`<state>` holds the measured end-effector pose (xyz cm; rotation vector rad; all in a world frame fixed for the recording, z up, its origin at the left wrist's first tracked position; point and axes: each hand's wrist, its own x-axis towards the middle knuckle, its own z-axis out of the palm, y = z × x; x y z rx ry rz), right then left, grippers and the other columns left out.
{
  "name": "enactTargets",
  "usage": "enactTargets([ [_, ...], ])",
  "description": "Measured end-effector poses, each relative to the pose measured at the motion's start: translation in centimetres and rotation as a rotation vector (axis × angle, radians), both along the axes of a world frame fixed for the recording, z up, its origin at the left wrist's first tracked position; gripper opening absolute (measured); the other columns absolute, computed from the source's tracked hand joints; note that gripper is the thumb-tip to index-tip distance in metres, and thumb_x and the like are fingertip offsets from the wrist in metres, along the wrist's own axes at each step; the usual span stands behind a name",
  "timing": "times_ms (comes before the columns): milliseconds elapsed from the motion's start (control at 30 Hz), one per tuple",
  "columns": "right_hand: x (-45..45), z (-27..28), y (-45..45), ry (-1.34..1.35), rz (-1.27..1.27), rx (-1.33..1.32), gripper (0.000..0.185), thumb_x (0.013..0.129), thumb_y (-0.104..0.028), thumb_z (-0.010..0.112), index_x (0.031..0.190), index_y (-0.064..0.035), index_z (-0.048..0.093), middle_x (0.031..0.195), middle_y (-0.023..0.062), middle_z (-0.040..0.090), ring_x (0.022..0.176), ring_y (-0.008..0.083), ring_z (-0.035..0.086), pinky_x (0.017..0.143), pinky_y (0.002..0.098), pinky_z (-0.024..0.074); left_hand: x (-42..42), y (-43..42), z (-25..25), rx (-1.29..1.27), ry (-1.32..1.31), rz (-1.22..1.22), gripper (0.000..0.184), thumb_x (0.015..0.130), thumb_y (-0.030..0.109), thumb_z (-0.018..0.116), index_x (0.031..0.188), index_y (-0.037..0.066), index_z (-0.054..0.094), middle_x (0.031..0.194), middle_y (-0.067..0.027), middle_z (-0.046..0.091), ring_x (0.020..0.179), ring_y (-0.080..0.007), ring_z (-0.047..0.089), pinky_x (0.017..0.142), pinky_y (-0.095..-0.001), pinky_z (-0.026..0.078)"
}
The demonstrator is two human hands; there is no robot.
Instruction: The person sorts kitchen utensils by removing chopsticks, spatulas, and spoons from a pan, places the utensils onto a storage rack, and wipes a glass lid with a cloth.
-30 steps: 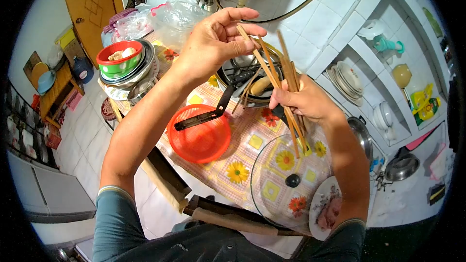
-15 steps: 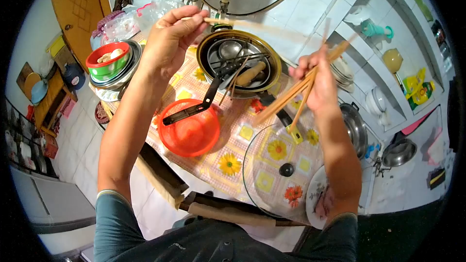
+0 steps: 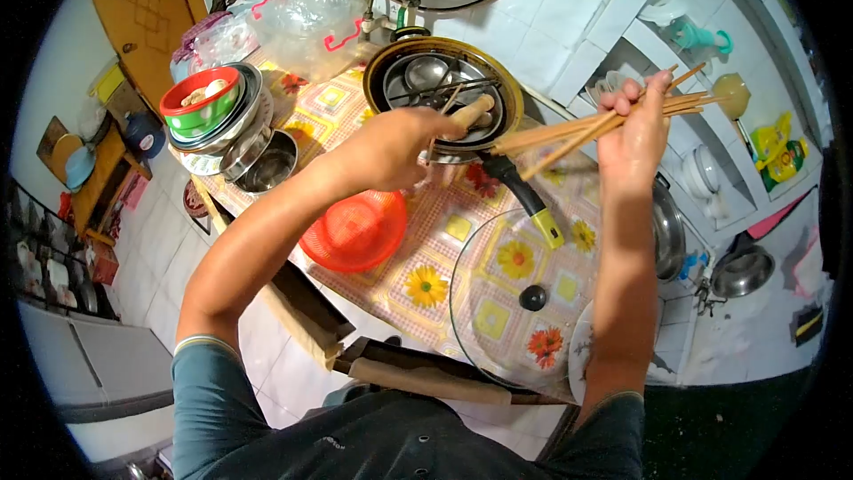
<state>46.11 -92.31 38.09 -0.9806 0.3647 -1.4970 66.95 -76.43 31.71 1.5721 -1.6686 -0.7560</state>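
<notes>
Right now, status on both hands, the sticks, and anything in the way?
Right hand gripping chopsticks. Left hand beside wide pan, grip unclear. Utensils crowd pan; glass lid lies nearer the body.

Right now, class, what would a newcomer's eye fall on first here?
Probably the bright red basket, on the flowered cloth near the left hand. Next, the chopsticks fanning from the raised right hand. Then the green-and-red bowl atop stacked dishes at the table's far left.
</notes>
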Motion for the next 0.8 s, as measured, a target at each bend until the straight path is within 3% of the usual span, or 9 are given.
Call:
enactTargets([
  [67, -0.9, -0.5, -0.4, 0.073, 0.04, -0.019, 0.024, 0.093, -0.033, 0.056, 0.088, -0.0117, 0.047, 0.065, -0.002, 0.043, 0.051, 0.0077, 0.037, 0.056, 0.0275, 0.0411, 1.1, -0.1, -3.0, -0.248, -0.854, -0.075, 0.047, 0.07, 0.005, 0.068, 0.116, 0.012, 0.058, 0.116, -0.0121, 0.053, 0.082, -0.0274, 0.064, 0.071, -0.037, 0.053],
  [100, -1.1, -0.7, -0.4, 0.147, 0.075, -0.041, 0.021, 0.093, -0.031, 0.056, 0.089, -0.0118, 0.047, 0.065, -0.0025, 0.042, 0.05, 0.0073, 0.037, 0.055, 0.0267, 0.0401, 1.0, -0.2, -3.4, -0.142, -0.928, -0.092, 0.052, 0.068, 0.007, 0.066, 0.119, 0.013, 0.055, 0.122, -0.0137, 0.042, 0.08, -0.032, 0.062, 0.069, -0.0407, 0.053],
  [133, -1.2, -1.0, -0.2, 0.145, 0.072, -0.039, 0.021, 0.093, -0.031, 0.056, 0.089, -0.0118, 0.047, 0.065, -0.0025, 0.042, 0.05, 0.0073, 0.037, 0.055, 0.0267, 0.0401, 1.1, -0.6, -4.0, -0.142, -0.929, -0.095, 0.052, 0.068, 0.007, 0.066, 0.119, 0.013, 0.055, 0.122, -0.0137, 0.042, 0.08, -0.032, 0.062, 0.069, -0.0407, 0.053],
  [200, -1.0, -1.5, 0.2, 0.302, 0.133, -0.03, 0.02, 0.092, -0.027, 0.057, 0.092, -0.0091, 0.049, 0.063, -0.0029, 0.041, 0.05, 0.0072, 0.037, 0.054, 0.0258, 0.0394, 1.2, -1.4, -5.4, -0.419, -0.95, -0.163, 0.037, 0.069, 0.006, 0.064, 0.106, 0.008, 0.06, 0.104, -0.0137, 0.05, 0.076, -0.0306, 0.062, 0.066, -0.0394, 0.054],
  [400, 0.0, -3.2, 1.0, 0.361, 0.198, 0.005, 0.03, 0.093, -0.034, 0.054, 0.099, -0.0047, 0.051, 0.062, -0.004, 0.04, 0.051, 0.007, 0.037, 0.056, 0.0268, 0.0404, 1.7, -3.2, -5.8, -0.414, -0.906, -0.277, 0.011, 0.07, 0.008, 0.06, 0.08, 0.002, 0.059, 0.08, -0.0129, 0.054, 0.071, -0.0294, 0.063, 0.062, -0.0375, 0.054],
  [733, 2.2, -5.8, 1.5, 0.392, 0.335, 0.085, 0.031, 0.092, -0.034, 0.057, 0.101, -0.0053, 0.051, 0.061, -0.0031, 0.041, 0.05, 0.0078, 0.04, 0.054, 0.0265, 0.0414, 1.8, -4.4, -6.9, -0.422, -1.037, -0.278, 0.014, 0.072, 0.008, 0.057, 0.085, 0.004, 0.059, 0.08, -0.0128, 0.057, 0.067, -0.0276, 0.064, 0.056, -0.0369, 0.053],
  [800, 2.4, -5.9, 1.7, 0.388, 0.346, 0.107, 0.029, 0.091, -0.032, 0.058, 0.101, -0.0053, 0.051, 0.061, -0.0028, 0.042, 0.05, 0.008, 0.04, 0.053, 0.0265, 0.0419, 1.5, -4.6, -6.8, -0.314, -1.115, -0.167, 0.01, 0.072, 0.007, 0.059, 0.078, 0.002, 0.064, 0.085, -0.0152, 0.06, 0.071, -0.0297, 0.065, 0.06, -0.0381, 0.055],
])
